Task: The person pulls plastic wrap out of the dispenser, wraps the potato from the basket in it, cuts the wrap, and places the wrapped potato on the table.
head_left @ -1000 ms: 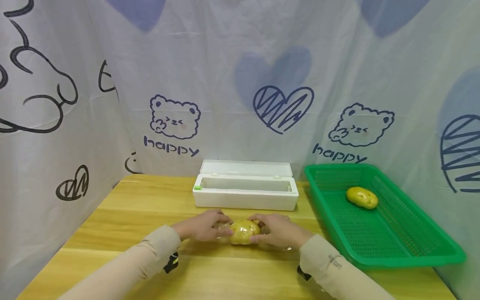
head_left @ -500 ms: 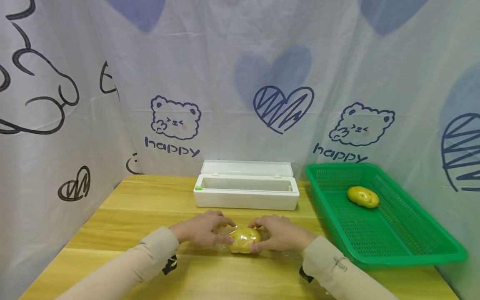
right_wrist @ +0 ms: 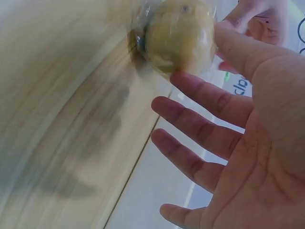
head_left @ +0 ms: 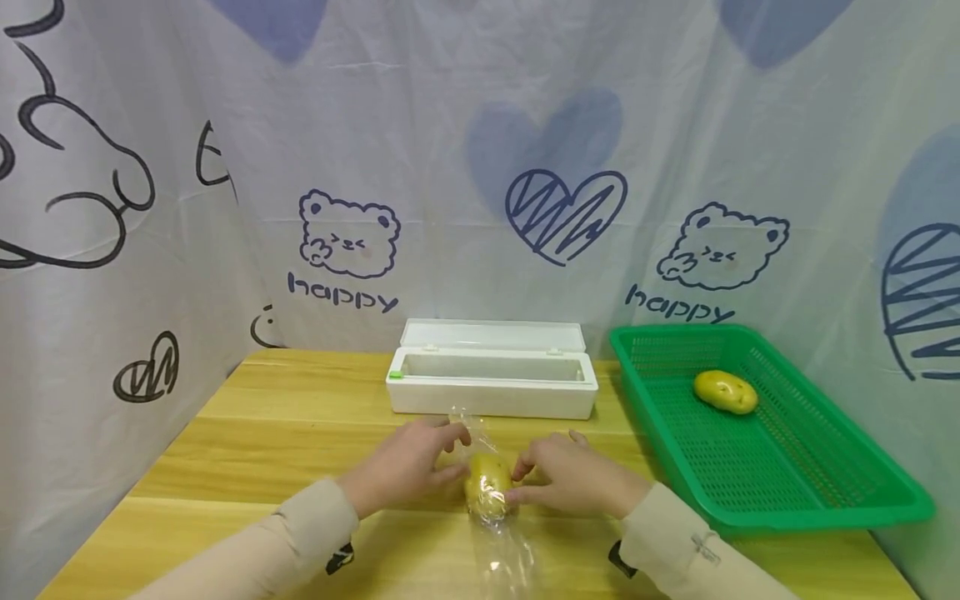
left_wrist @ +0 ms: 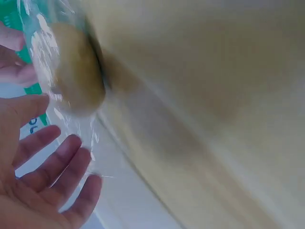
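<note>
Left grip (head_left: 408, 462) and right grip (head_left: 581, 477), fingers (right_wrist: 200, 132) apart

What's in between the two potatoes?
The right hand, then a strip of bare table, then the green basket's side wall. The head view shows it.

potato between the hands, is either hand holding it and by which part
No grip shows: the right hand seems only to touch the wrapped potato at its right side, and the left hand has its fingers spread beside it.
</note>
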The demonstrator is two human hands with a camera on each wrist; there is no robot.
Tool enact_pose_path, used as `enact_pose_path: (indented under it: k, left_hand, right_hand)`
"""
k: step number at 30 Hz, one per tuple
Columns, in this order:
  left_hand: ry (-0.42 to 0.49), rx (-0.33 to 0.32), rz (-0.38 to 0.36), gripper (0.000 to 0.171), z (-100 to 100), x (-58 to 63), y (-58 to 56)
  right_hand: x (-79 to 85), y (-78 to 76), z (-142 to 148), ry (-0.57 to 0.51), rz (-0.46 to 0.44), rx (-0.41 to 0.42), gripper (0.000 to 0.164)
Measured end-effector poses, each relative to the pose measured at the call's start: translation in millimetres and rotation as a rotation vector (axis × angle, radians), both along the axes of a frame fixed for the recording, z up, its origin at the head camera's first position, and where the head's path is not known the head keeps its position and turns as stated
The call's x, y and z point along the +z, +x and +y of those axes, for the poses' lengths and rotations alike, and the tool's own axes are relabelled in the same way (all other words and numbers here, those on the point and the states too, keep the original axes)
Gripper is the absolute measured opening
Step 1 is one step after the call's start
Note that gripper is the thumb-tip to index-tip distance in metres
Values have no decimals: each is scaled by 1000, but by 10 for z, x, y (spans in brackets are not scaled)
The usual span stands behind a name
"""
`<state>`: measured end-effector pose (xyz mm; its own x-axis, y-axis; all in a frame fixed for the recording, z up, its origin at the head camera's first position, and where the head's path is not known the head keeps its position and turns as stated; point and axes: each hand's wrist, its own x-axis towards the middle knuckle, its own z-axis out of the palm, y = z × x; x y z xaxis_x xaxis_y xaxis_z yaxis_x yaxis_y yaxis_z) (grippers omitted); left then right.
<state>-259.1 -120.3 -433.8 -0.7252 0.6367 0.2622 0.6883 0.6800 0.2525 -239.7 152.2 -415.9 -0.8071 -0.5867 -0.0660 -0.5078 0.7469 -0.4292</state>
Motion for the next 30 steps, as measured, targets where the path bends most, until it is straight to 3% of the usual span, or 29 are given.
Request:
enact_pose_path:
  k: [5, 13, 16, 18, 20, 23, 26, 30]
  left_hand:
    - [67, -74, -146, 23, 32, -52, 50]
    - [129, -80, -229, 26, 34, -84, 47]
    - [134, -77, -210, 22, 19, -58, 76]
    - [139, -110, -165, 17, -7, -27, 124]
    - [122, -171, -118, 10, -45, 18, 207]
    - [46, -323, -44, 5, -115, 48, 376]
    - [-47, -448, -1, 7, -172, 3, 549]
    - [-103, -507, 29, 9, -199, -110, 678]
  right_hand:
    - [-9, 69, 0, 2, 41, 40, 32]
    - [-22, 103, 8, -11, 71, 64, 24]
    - [8, 132, 21, -45, 71, 79, 17]
    - [38, 178, 29, -72, 88, 112, 11]
    - [63, 250, 36, -89, 116, 164, 8]
    - [60, 394, 34, -95, 149, 257, 6]
    - [-6, 526, 10, -77, 154, 317, 5]
    - [-148, 619, -14, -39, 187, 352, 11]
